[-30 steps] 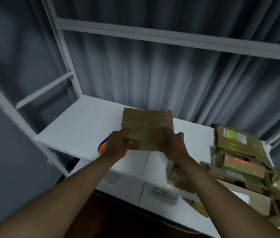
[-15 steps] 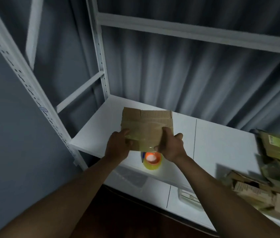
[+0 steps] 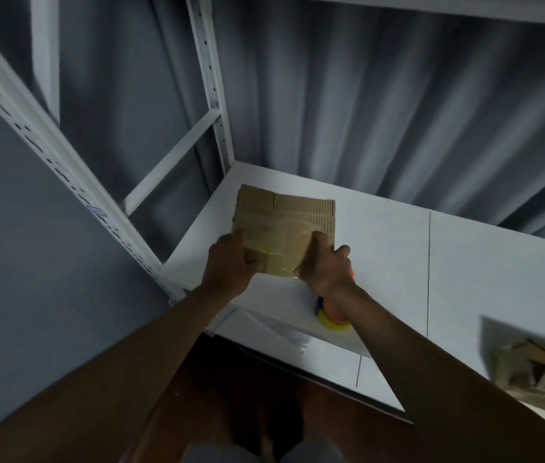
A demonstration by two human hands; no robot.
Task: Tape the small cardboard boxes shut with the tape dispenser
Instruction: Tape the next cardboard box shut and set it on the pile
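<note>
A small brown cardboard box (image 3: 284,222) with clear tape across its near part is held over the left end of the white shelf (image 3: 464,262). My left hand (image 3: 231,262) grips its near left corner, thumb on top. On the near right side my right hand (image 3: 326,265) grips the box edge. The tape dispenser (image 3: 329,320), orange, yellow and blue, lies on the shelf near its front edge, mostly hidden under my right wrist.
White metal shelf uprights (image 3: 211,81) and a cross brace (image 3: 171,165) stand to the left, with a grey curtain behind. A blurred pile of cardboard boxes (image 3: 538,369) lies at the right end. A lower shelf (image 3: 298,345) shows below the front edge.
My view has swung left, so the box pile slid towards the right edge. The box held in both hands has moved to the shelf's left end; the dispenser now lies under my right wrist.
</note>
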